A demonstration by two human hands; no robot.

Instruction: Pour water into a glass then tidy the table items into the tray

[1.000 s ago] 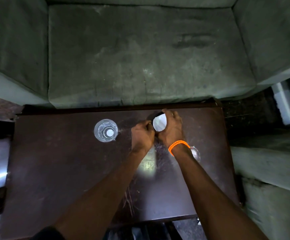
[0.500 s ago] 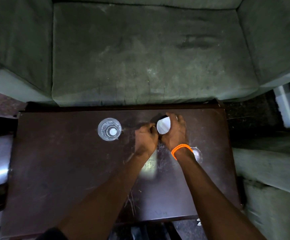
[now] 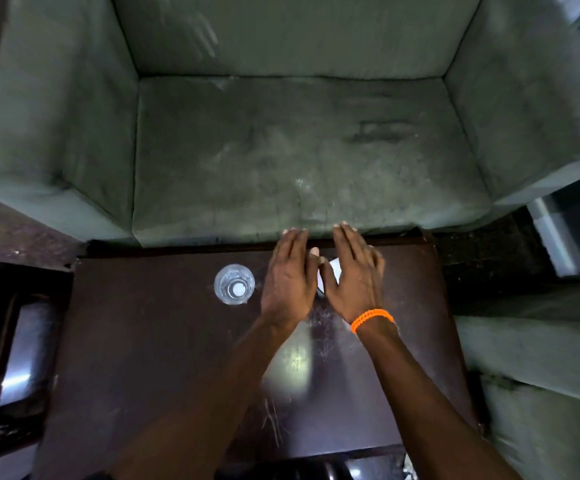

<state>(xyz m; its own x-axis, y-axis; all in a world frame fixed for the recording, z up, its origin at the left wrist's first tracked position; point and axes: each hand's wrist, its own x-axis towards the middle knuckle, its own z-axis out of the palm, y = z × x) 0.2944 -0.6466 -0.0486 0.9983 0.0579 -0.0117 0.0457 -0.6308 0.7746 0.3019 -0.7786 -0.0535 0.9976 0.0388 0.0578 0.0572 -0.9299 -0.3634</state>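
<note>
Both hands, left [image 3: 290, 282] and right [image 3: 354, 280], hover flat with an open grip, holding nothing, over a white object [image 3: 333, 268] mostly hidden between them on the dark desk [image 3: 150, 341], the glass [image 3: 234, 284] just left; pouring apparently awaits grasping that object.

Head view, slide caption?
Both hands, left and right, open flat above a white object beside the glass.

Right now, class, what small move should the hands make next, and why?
Probably close both hands around the white object between them. The left hand and right hand are spread flat, gripping nothing. It is mostly hidden, possibly the water container, and the glass stands just left.
</note>
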